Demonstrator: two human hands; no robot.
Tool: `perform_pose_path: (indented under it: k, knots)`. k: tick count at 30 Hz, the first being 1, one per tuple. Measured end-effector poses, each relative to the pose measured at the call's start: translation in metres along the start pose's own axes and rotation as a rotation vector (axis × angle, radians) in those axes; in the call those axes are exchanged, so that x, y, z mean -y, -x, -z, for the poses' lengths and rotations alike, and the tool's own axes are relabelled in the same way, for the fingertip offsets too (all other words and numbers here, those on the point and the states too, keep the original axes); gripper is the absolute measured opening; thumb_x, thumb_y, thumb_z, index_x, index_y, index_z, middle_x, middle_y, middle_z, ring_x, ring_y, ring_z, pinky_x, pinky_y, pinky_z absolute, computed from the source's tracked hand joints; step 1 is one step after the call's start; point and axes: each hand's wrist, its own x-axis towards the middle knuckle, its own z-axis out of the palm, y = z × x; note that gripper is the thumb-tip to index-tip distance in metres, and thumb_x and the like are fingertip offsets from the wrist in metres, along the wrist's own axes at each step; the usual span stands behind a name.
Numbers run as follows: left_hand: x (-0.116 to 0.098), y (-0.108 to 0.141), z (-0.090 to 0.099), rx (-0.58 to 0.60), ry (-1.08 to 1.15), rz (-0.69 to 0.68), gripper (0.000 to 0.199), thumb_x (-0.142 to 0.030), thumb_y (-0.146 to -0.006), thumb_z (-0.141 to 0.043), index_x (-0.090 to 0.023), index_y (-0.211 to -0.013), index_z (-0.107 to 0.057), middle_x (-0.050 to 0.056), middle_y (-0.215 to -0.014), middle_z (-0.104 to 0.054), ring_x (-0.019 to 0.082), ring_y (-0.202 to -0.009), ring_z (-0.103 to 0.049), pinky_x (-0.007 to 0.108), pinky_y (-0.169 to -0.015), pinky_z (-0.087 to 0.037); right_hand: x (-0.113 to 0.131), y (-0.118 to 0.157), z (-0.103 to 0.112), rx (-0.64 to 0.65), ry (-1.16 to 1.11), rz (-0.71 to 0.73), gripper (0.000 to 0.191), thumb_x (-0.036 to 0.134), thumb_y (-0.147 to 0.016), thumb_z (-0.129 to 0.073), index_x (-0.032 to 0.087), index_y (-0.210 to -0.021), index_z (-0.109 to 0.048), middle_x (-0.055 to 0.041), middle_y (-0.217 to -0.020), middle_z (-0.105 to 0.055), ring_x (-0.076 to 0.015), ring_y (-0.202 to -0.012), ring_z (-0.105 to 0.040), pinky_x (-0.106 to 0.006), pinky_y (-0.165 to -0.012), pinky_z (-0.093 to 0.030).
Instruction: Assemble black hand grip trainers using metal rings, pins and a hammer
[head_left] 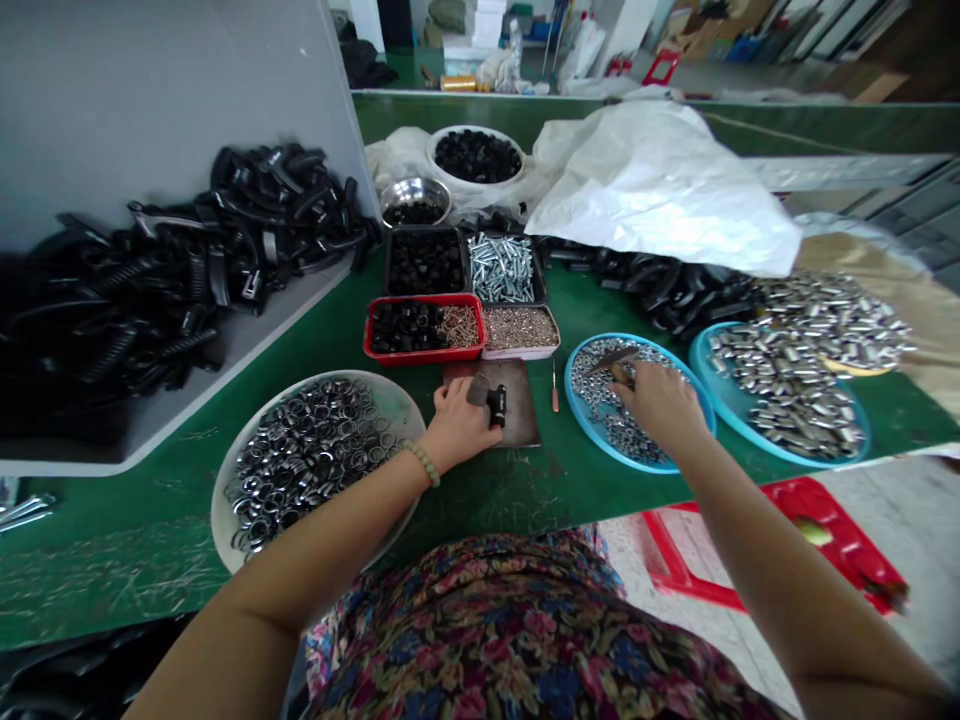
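Observation:
My left hand presses a small black plastic clip and a grey metal piece onto a dark metal plate. My right hand pinches a flat dark metal strip above a blue round tray of small silver parts. A white round tray heaped with chrome rings lies left of my left hand. Beside the plate rests a small orange-handled screwdriver. Farther right, a second blue tray holds silver metal cylinders.
The green table mat carries a red tray of black parts and brass bits, several other small trays, and bowls. Black clips and springs pile up on a grey shelf at left. A white plastic sheet lies at the back.

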Motion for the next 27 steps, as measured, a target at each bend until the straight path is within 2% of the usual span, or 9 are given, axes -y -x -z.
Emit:
perform_pose_path:
  k: [2, 4, 7, 11, 16, 19, 23, 25, 27]
  knots:
    - [0.001, 0.000, -0.002, -0.015, -0.003, -0.001, 0.056, -0.037, -0.073, -0.060, -0.014, -0.122, -0.048, 0.016, -0.122, -0.054, 0.032, -0.118, -0.044, 0.048, -0.097, -0.032, -0.016, 0.004, -0.001, 0.096, 0.043, -0.033, 0.037, 0.034, -0.092, -0.045, 0.008, -0.116, -0.057, -0.0227, -0.109, -0.062, -0.0380, -0.107, -0.056, -0.049, -0.083, -0.044]
    - [0.002, 0.000, -0.002, -0.023, -0.002, -0.008, 0.055, -0.037, -0.073, -0.059, -0.013, -0.121, -0.048, 0.016, -0.122, -0.054, 0.032, -0.118, -0.044, 0.048, -0.097, -0.032, -0.010, 0.011, 0.003, 0.120, 0.005, -0.031, 0.037, 0.028, -0.095, -0.037, 0.008, -0.121, -0.053, -0.0238, -0.114, -0.061, -0.0368, -0.104, -0.059, -0.047, -0.081, -0.045]
    - [0.001, 0.001, -0.003, -0.013, 0.004, -0.011, 0.053, -0.037, -0.073, -0.060, -0.014, -0.120, -0.048, 0.015, -0.121, -0.054, 0.032, -0.117, -0.044, 0.048, -0.096, -0.032, 0.028, 0.029, 0.023, 0.119, -0.233, -0.022, 0.041, 0.032, -0.098, -0.029, 0.013, -0.131, -0.045, -0.0215, -0.120, -0.061, -0.0326, -0.094, -0.065, -0.043, -0.076, -0.048]
    - [0.002, 0.001, -0.003, -0.026, 0.030, 0.014, 0.053, -0.036, -0.072, -0.063, -0.016, -0.119, -0.047, 0.014, -0.120, -0.055, 0.030, -0.119, -0.045, 0.046, -0.096, -0.032, 0.080, 0.047, 0.055, 0.221, -0.551, 0.279, 0.037, 0.036, -0.098, -0.032, 0.021, -0.127, -0.048, -0.0136, -0.117, -0.066, -0.0286, -0.092, -0.067, -0.039, -0.076, -0.049]
    - [0.004, 0.001, -0.006, -0.041, 0.021, -0.003, 0.056, -0.035, -0.072, -0.065, -0.015, -0.120, -0.047, 0.014, -0.119, -0.056, 0.029, -0.118, -0.046, 0.045, -0.096, -0.034, 0.104, 0.045, 0.063, 0.166, -0.574, 0.294, 0.037, 0.031, -0.097, -0.032, 0.018, -0.129, -0.048, -0.0148, -0.109, -0.068, -0.0271, -0.087, -0.068, -0.038, -0.073, -0.049]
    - [0.003, 0.003, -0.005, -0.046, -0.018, -0.005, 0.054, -0.034, -0.075, -0.063, -0.014, -0.123, -0.051, 0.016, -0.119, -0.057, 0.031, -0.116, -0.047, 0.045, -0.094, -0.036, 0.093, 0.040, 0.050, 0.271, -0.480, 0.298, 0.038, 0.034, -0.098, -0.031, 0.018, -0.128, -0.049, -0.0133, -0.103, -0.069, -0.0268, -0.084, -0.068, -0.036, -0.070, -0.048]
    - [0.001, -0.004, 0.002, 0.010, 0.075, -0.092, 0.049, -0.027, -0.078, -0.058, -0.022, -0.126, -0.058, 0.014, -0.122, -0.058, 0.035, -0.118, -0.046, 0.055, -0.103, -0.027, 0.054, 0.031, 0.024, 0.093, -0.315, 0.031, 0.040, 0.037, -0.100, -0.029, 0.024, -0.133, -0.045, -0.0117, -0.116, -0.064, -0.0248, -0.087, -0.067, -0.034, -0.070, -0.048]
    - [-0.002, -0.013, 0.010, 0.050, 0.362, -0.014, 0.044, -0.028, -0.077, -0.057, -0.022, -0.120, -0.063, 0.012, -0.122, -0.059, 0.035, -0.121, -0.046, 0.055, -0.107, -0.024, 0.030, 0.026, 0.010, 0.060, -0.159, -0.110, 0.042, 0.038, -0.099, -0.031, 0.023, -0.135, -0.046, -0.0133, -0.116, -0.062, -0.0253, -0.086, -0.066, -0.034, -0.069, -0.048]
    - [-0.006, -0.020, 0.024, 0.122, 0.787, 0.166, 0.039, -0.033, -0.079, -0.053, -0.018, -0.113, -0.065, 0.012, -0.118, -0.062, 0.033, -0.120, -0.049, 0.051, -0.107, -0.031, 0.001, 0.021, 0.000, 0.070, -0.083, -0.156, 0.041, 0.039, -0.098, -0.036, 0.024, -0.134, -0.049, -0.0129, -0.117, -0.061, -0.0253, -0.093, -0.064, -0.034, -0.075, -0.048]
